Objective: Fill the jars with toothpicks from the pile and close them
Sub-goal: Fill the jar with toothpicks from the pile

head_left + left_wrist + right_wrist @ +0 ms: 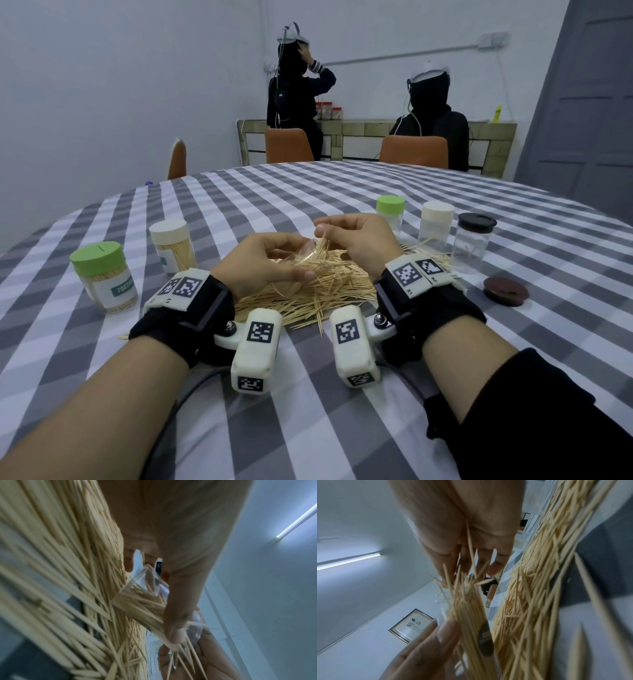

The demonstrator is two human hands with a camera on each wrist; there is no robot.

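The pile of toothpicks [308,284] is lying at the near middle of the checked counter [308,192], and everything else is sitting around it: the counter's curved far edge is running well beyond the pile, with bare cloth stretching between, and more bare cloth is lying on the near side under the forearms. Just above the pile, the left hand [263,263] is gripping a clear jar [142,601], fingers and thumb curled round its wall; the jar is lying tilted, its long axis close to level, its open mouth facing the right hand [356,240]. The jar is looking partly filled, pale sticks packed lengthwise along its axis and several tips poking out past the rim. The right hand is pinching a bunch of toothpicks [467,595] at the jar's mouth, the sticks pointing along the jar. Left of the pile, a green-lidded jar [102,277] and a cream-lidded jar [173,248] are standing upright, both full and capped. Right of the pile and beyond it, another green-lidded jar [390,212] and a cream-lidded one [436,222] are standing; farther right a nearly empty jar with a dark lid [472,243] is standing, and a loose brown lid [506,291] is lying flat on the cloth. Stray sticks are fanning out from the pile's right edge toward those jars.
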